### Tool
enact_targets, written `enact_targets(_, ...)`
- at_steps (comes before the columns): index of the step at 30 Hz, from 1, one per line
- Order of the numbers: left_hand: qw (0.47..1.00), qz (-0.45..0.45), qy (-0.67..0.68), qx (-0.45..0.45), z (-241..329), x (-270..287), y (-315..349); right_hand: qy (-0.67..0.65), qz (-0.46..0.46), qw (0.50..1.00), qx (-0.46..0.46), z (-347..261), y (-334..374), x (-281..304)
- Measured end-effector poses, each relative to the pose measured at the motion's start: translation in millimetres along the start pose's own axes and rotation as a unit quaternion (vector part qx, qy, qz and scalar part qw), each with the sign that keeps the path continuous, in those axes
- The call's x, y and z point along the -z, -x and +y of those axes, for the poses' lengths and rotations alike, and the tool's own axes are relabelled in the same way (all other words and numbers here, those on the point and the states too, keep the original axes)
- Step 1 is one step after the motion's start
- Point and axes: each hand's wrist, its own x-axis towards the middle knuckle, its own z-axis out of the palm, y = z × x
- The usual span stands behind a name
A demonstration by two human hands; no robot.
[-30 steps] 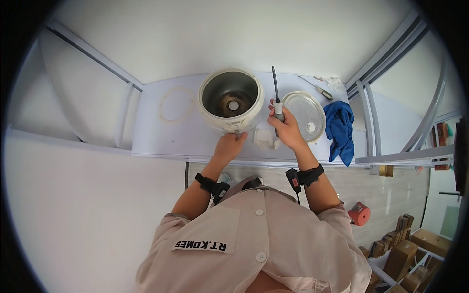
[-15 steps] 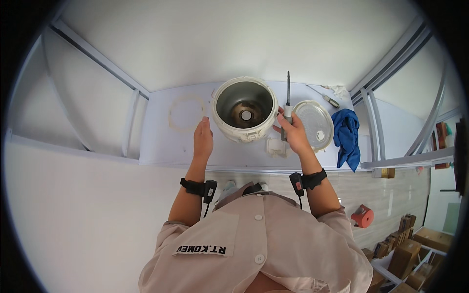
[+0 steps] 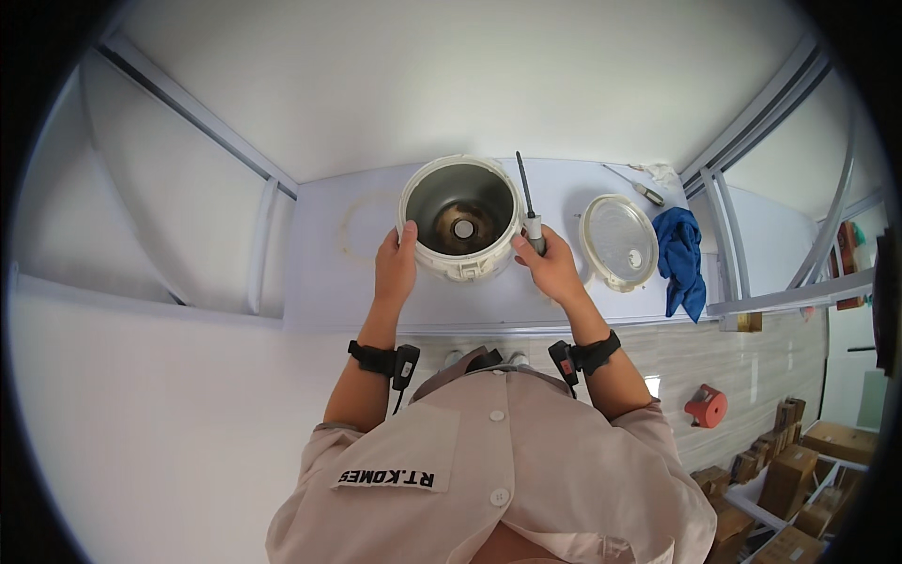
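Observation:
A white rice cooker body [image 3: 449, 264] stands upright on the table between my hands. Its grey inside has a brown-stained bottom with a pale round disc in the middle. My left hand [image 3: 396, 268] is closed on the left rim, thumb at the top edge. Against the right side rests my right hand [image 3: 554, 268], its fingers wrapped round the grey handle of a screwdriver [image 3: 534, 227]. The dark shaft points away from me, leaning slightly left. To the right of that hand lies a round lid [image 3: 588, 249] with a pale rim and a metallic face.
A crumpled blue cloth [image 3: 678, 254] lies right of the lid, and a second screwdriver [image 3: 648, 194] behind it near a white crumpled piece [image 3: 662, 172]. A faint pale ring [image 3: 346, 226] is on the table at left. White frame posts [image 3: 263, 246] flank the table.
My left hand has come onto the cooker's rim, where it was apart before. The right hand has moved in against the cooker, and its screwdriver now tilts left instead of standing straight.

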Motion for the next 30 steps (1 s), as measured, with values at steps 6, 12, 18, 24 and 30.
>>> enact_targets(6,0.999,0.007,0.021,0.035,-26.3,27.8,-22.9,-0.031,-0.021,0.999,0.007,-5.3,2.2,-24.5)
enact_targets(12,0.994,0.037,0.099,0.009,-39.2,30.5,-15.1,-0.092,0.004,0.995,-0.030,-15.2,12.5,-16.9)
enact_targets(18,0.932,-0.056,0.260,0.247,-66.3,47.0,17.8,-0.078,-0.001,0.995,-0.068,-16.6,35.2,21.1)
enact_targets(24,0.909,-0.208,0.194,0.305,-69.9,41.3,61.3,-0.051,-0.004,0.997,-0.054,-19.2,54.9,43.3)
enact_targets(30,0.904,-0.265,0.170,0.290,-57.8,25.1,83.7,-0.057,-0.009,0.998,-0.023,-28.3,60.4,51.7)
